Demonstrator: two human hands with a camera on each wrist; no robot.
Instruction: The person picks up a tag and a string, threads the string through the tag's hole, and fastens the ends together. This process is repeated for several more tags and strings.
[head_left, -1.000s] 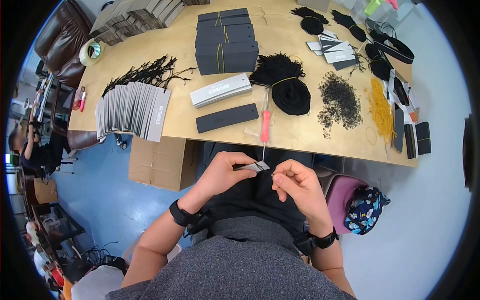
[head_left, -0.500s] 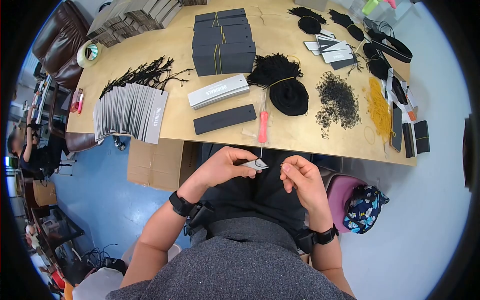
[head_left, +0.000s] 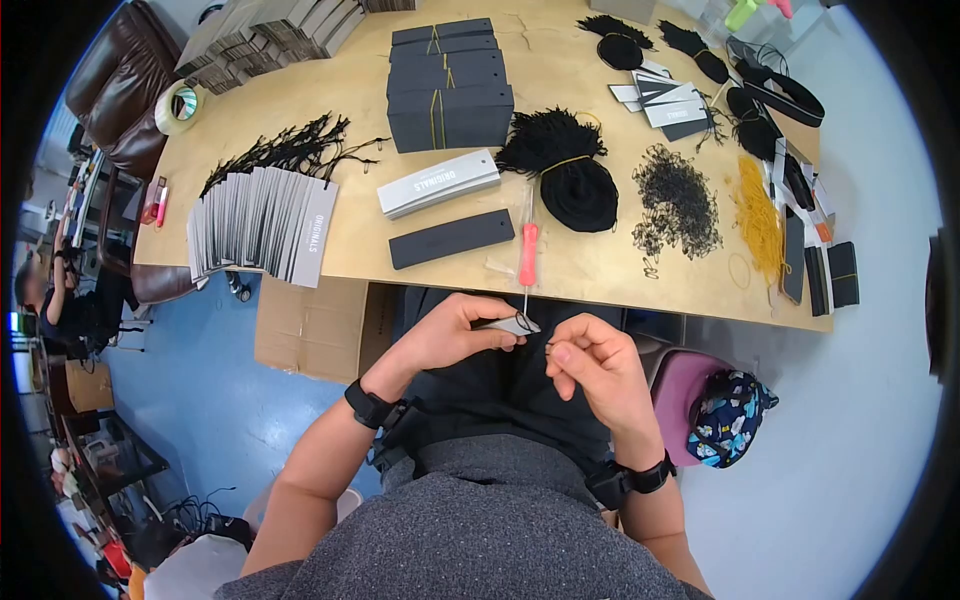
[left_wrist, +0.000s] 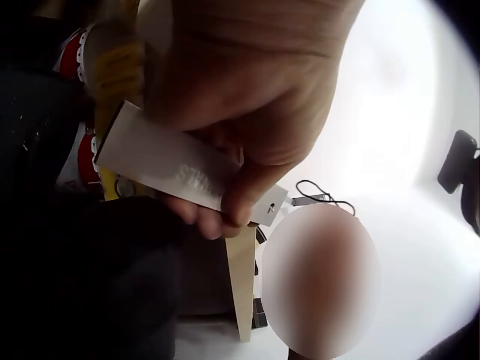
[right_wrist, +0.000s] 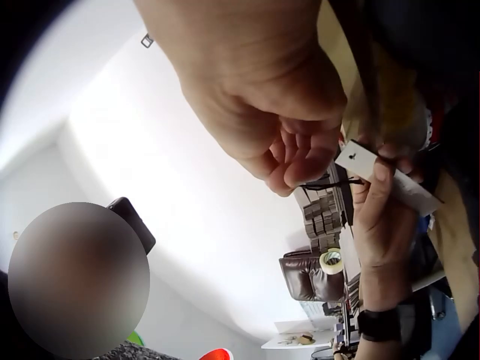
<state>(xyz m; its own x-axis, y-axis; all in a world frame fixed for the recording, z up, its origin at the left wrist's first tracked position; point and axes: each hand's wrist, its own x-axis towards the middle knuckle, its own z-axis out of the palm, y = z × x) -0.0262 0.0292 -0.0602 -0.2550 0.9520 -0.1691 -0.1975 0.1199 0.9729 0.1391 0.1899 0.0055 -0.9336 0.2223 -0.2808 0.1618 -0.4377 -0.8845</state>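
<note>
My left hand (head_left: 455, 335) grips a white printed tag (left_wrist: 169, 161) between thumb and fingers; the tag's end with a small hole sticks out past the thumb. A black cord (left_wrist: 324, 193) loops out beside that end in the left wrist view. Close by, my right hand (head_left: 597, 367) pinches the cord between thumb and fingertips, as the right wrist view shows. A screwdriver-like tool with a red handle (head_left: 529, 254) lies at the table edge, its thin shaft pointing down towards the tag.
On the table (head_left: 450, 290) lie fanned tags with cords (head_left: 265, 225), stacked dark tags (head_left: 450, 118), a white tag stack (head_left: 438, 183), a dark tag (head_left: 452, 239), a black cord bundle (head_left: 580, 195), small black pins (head_left: 678, 205) and yellow bands (head_left: 757, 220).
Over the last half second my right hand has moved slightly left, closer to the tag, after moving away before. The tag has tilted a little in my left hand.
</note>
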